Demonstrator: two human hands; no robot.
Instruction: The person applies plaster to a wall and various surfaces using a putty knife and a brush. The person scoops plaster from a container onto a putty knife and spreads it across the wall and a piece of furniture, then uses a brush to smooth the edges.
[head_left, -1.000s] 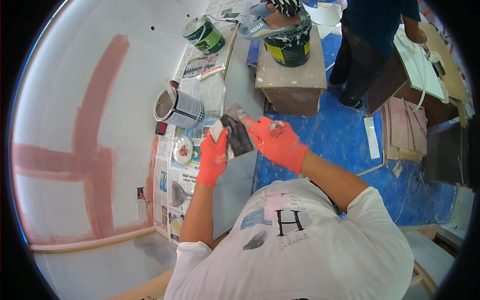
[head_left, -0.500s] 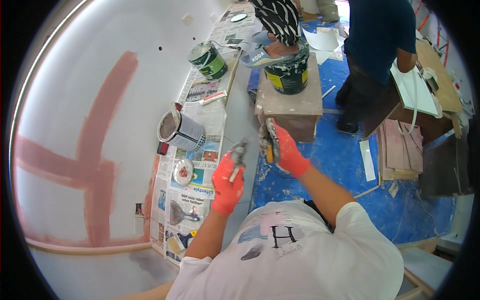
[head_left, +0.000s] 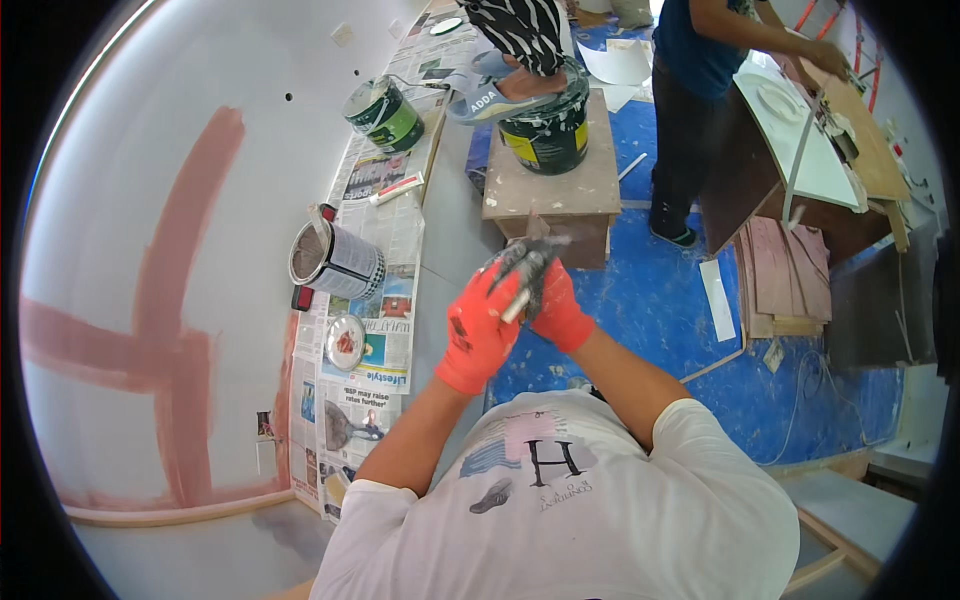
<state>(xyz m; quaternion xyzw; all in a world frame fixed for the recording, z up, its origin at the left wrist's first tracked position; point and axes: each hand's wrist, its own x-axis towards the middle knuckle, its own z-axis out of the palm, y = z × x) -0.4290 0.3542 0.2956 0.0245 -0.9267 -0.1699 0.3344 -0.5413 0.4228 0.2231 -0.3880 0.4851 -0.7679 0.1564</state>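
Observation:
Both hands wear red gloves with dark, smeared fingers, and they meet in front of my chest. My left hand (head_left: 474, 328) is closed on a tool with a pale handle (head_left: 516, 306), its end poking out below the fingers. Against it sits my right hand (head_left: 562, 312), closed, its fingers partly behind the left glove. A brownish blade (head_left: 537, 227), like a putty knife's, points up above the hands. Which hand's tool it belongs to is hard to tell. Blur and the overlapping fingers hide the rest of the tools.
Newspaper (head_left: 405, 245) on a ledge at left carries an open paint can (head_left: 345, 262), a round lid (head_left: 345, 342), a tube (head_left: 397, 189) and a green bucket (head_left: 385, 115). Ahead, a person's sandalled foot (head_left: 495, 100) rests on a dark bucket (head_left: 548, 135) atop a wooden box (head_left: 570, 200). Another person (head_left: 690, 110) stands right.
My hands have come together from being apart; the right one's yellow handle no longer shows. The person at right has raised an arm over the workbench.

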